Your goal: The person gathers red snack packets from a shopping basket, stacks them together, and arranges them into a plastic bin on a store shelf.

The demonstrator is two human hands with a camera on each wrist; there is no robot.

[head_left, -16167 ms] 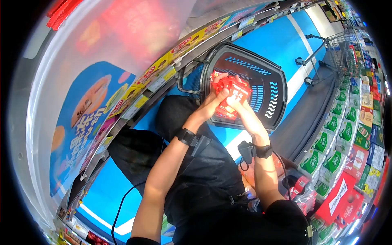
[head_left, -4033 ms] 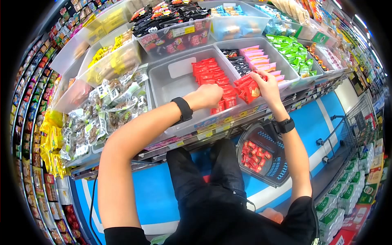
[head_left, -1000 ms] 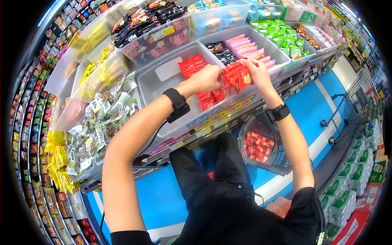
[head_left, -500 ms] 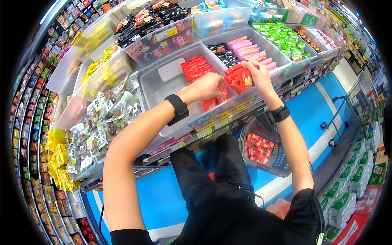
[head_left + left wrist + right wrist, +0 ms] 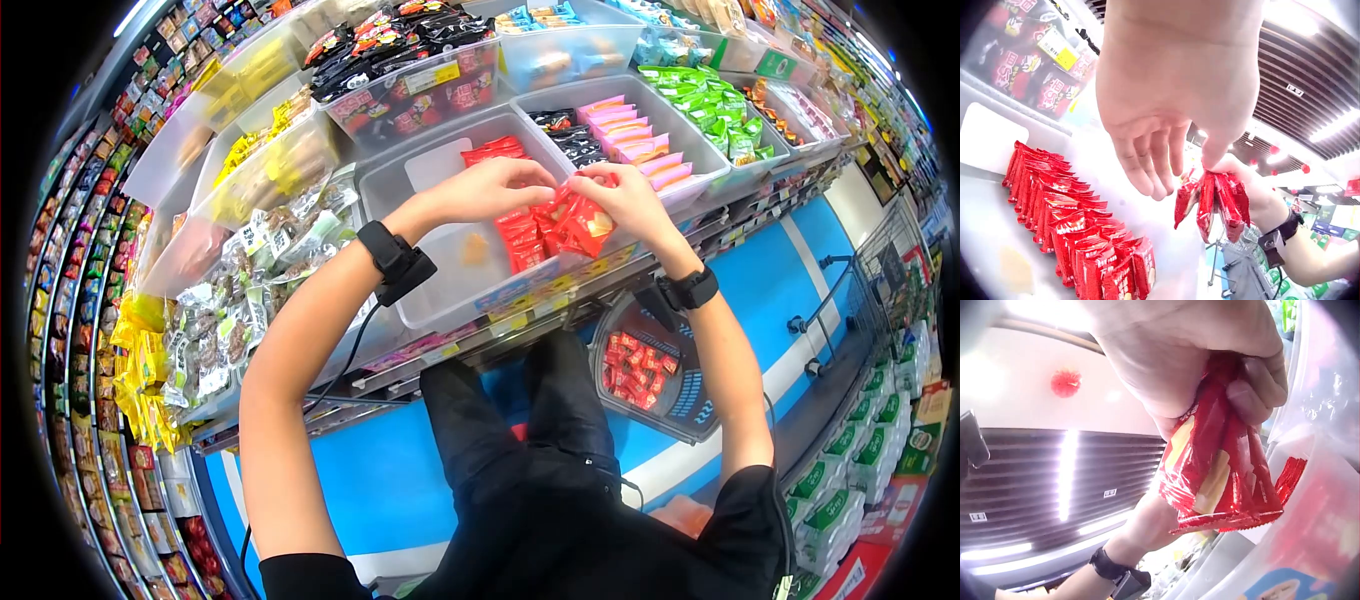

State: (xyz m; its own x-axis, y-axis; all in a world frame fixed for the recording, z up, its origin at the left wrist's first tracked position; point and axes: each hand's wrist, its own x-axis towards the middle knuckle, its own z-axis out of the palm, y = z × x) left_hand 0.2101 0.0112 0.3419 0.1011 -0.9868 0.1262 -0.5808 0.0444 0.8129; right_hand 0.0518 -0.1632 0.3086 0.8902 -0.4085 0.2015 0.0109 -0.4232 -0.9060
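Note:
Several red packets (image 5: 583,228) (image 5: 1216,469) are pinched together by the right hand (image 5: 632,208) (image 5: 1210,344), above the front right of a grey bin (image 5: 405,290). Beside it, the left hand (image 5: 485,190) (image 5: 1175,94) hangs over the same bin, fingers loosely bent with nothing visible in them. Its thumb is close to the held packets (image 5: 1213,203); whether they touch is unclear. Below the left hand, a long double line of red packets (image 5: 520,238) (image 5: 1079,225) stands in the bin, partly hidden by the hand in the head view.
A dark basket (image 5: 690,385) holding red packets (image 5: 638,370) stands on the blue floor. Pink packets (image 5: 625,130) and black ones share the bin to the right. Clear-wrapped snacks (image 5: 245,290) lie to the left. A shopping cart (image 5: 880,260) stands at the far right.
The packets held above the basket earlier are no longer in both hands. Since half a second ago, the left hand has lifted off the packet row and its fingers have loosened; the right hand has drawn closer.

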